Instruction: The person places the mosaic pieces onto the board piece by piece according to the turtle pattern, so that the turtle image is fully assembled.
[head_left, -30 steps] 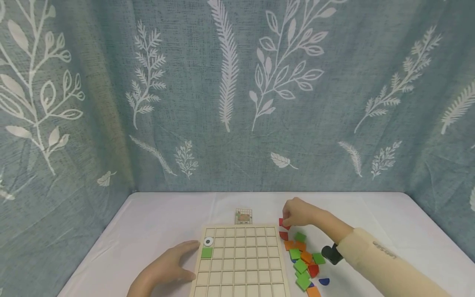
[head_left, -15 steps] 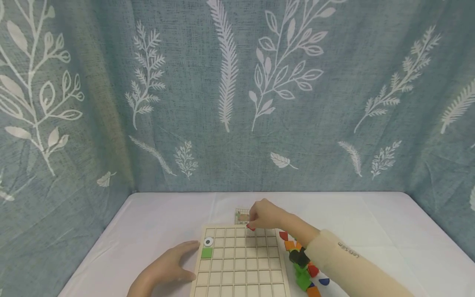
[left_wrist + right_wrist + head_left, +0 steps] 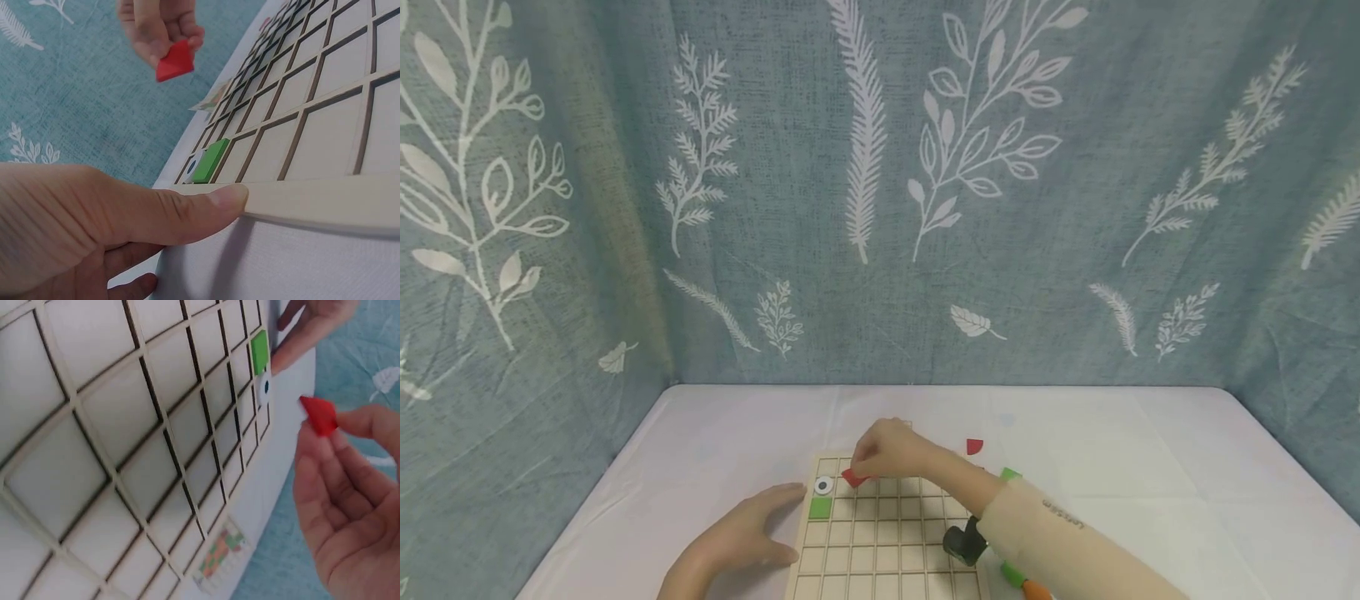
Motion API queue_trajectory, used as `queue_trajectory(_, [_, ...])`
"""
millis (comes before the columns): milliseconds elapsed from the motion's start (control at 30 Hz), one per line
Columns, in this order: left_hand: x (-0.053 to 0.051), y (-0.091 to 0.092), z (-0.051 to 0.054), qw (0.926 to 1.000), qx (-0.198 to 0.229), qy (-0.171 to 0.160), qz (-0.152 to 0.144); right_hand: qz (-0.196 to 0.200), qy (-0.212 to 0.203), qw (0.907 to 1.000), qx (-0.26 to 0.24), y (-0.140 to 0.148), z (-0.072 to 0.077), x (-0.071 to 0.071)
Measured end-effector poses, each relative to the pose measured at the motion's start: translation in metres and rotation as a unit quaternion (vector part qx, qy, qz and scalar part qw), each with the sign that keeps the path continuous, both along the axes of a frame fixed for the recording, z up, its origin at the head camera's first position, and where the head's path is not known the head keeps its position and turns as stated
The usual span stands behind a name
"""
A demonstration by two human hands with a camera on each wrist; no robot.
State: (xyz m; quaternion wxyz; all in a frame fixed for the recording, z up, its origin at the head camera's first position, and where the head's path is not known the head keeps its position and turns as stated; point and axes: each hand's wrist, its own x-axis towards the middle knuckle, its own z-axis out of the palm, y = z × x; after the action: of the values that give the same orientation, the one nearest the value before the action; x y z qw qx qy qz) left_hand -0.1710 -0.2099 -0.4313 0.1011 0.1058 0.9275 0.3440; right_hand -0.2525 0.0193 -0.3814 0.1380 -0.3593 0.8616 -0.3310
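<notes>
Since one second ago, the right hand (image 3: 891, 450) has carried the red piece (image 3: 853, 477) from the board's right side to above its upper left part, near the round white piece (image 3: 823, 485). The right arm reaches across the board (image 3: 885, 533), thumb and fingers pinching the red piece. This piece is tilted, a pointed corner standing out from the fingertips; its long axis I cannot tell. The left hand (image 3: 737, 533), fingers loosely extended, rests at the board's left edge.

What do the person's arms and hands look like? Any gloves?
The right arm has a cream sleeve with small dark lettering. A black gadget sticks out by the cuff. The right hand and left hand are bare: no gloves or rings show. No left sleeve is in view.
</notes>
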Motion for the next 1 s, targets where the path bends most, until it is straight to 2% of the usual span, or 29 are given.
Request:
queue_trajectory(167, [0.000, -0.001, 0.000, 0.9999, -0.002, 0.003, -0.010, -0.048, -0.068, 0.9962, -0.025, -0.010, -0.007, 0.000])
queue_trajectory(367, [0.000, 0.000, 0.002, 1.0000, -0.005, 0.000, -0.001, -0.113, -0.094, 0.9884, -0.036, -0.013, -0.019, -0.001])
queue_trajectory(533, [0.001, 0.003, 0.003, 0.9998, -0.006, -0.009, 0.015, -0.149, -0.093, 0.9839, -0.031, -0.013, -0.030, -0.001])
queue_trajectory(700, [0.001, 0.003, 0.002, 0.9995, -0.011, -0.015, 0.024, -0.169, -0.093, 0.9794, -0.060, -0.015, -0.039, 0.000])
queue_trajectory(867, [0.000, 0.001, 0.002, 0.9999, -0.005, -0.007, 0.010, -0.177, -0.093, 0.9760, -0.086, -0.019, -0.043, 0.003])
queue_trajectory(933, [0.001, 0.001, 0.002, 1.0000, -0.001, -0.002, 0.001, -0.182, -0.089, 0.9758, -0.083, -0.020, -0.043, 0.005])
queue_trajectory(1000, [0.000, 0.001, 0.002, 1.0000, -0.001, -0.002, -0.002, -0.180, -0.067, 0.9792, -0.066, -0.020, -0.043, 0.007])
